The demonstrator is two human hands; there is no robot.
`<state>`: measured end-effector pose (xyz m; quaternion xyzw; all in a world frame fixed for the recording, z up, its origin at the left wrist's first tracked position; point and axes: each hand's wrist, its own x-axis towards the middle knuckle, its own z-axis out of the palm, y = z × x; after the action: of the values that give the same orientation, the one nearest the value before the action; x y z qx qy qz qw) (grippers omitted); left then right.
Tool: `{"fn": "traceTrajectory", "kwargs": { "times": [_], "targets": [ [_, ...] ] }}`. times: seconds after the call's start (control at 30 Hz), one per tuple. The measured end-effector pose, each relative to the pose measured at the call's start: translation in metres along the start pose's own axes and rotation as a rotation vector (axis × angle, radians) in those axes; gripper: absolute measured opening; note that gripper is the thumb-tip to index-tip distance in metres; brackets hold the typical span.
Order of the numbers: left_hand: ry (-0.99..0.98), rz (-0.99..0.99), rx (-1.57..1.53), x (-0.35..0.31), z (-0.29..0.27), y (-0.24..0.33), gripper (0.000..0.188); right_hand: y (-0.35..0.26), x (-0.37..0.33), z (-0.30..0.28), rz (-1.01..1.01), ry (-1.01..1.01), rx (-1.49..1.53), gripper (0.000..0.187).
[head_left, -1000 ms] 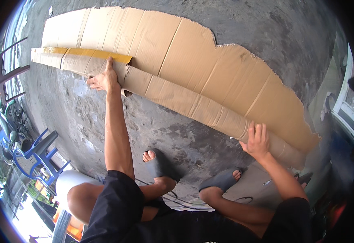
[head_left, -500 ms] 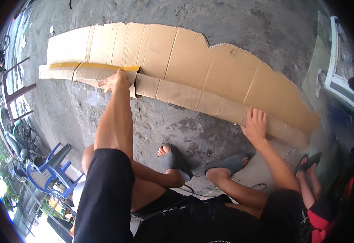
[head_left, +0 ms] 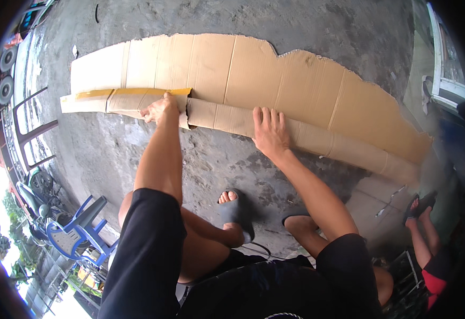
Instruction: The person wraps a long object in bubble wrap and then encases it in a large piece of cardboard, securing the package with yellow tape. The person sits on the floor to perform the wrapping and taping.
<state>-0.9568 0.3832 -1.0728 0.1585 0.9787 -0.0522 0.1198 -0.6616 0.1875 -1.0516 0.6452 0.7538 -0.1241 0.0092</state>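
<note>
A long sheet of brown cardboard (head_left: 254, 69) lies on the concrete, its far edge torn and wavy. Along the near side, a strip is folded over into a long flap (head_left: 344, 146), with yellow tape (head_left: 91, 93) on its left part. My left hand (head_left: 160, 108) grips that left part near a ragged torn end, thumb underside hidden. My right hand (head_left: 271, 129) lies on the folded flap right of the middle, fingers stretched over it and pressing down.
Rough grey concrete floor (head_left: 227, 165) surrounds the sheet. A blue and white plastic chair (head_left: 78, 228) stands at the left, beside a parked motorbike (head_left: 33, 199). Another person's legs (head_left: 421, 239) show at the lower right. A white frame (head_left: 448, 64) stands at the far right.
My right hand has slid left along the folded flap, toward my left hand. The left hand keeps its place on the cardboard. The whole view has shifted slightly.
</note>
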Motion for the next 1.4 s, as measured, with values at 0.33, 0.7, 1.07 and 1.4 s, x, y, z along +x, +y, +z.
{"fn": "traceTrajectory", "kwargs": {
  "times": [0.33,0.7,1.07,1.4],
  "targets": [
    [-0.535,0.827,0.95,0.056,-0.113,-0.074,0.122,0.003,-0.002,-0.002,0.004,0.032,0.062,0.089],
    [0.417,1.502,0.015,0.069,-0.023,-0.17,0.12,-0.009,-0.016,0.0,0.027,0.162,0.084,0.092],
    [0.2,1.803,0.323,0.107,-0.071,-0.114,0.125,-0.022,-0.035,0.014,0.006,0.326,0.004,0.09],
    [0.093,1.861,0.365,0.105,-0.073,-0.106,0.125,0.02,-0.003,-0.042,-0.028,-0.285,0.372,0.083]
  ]
}}
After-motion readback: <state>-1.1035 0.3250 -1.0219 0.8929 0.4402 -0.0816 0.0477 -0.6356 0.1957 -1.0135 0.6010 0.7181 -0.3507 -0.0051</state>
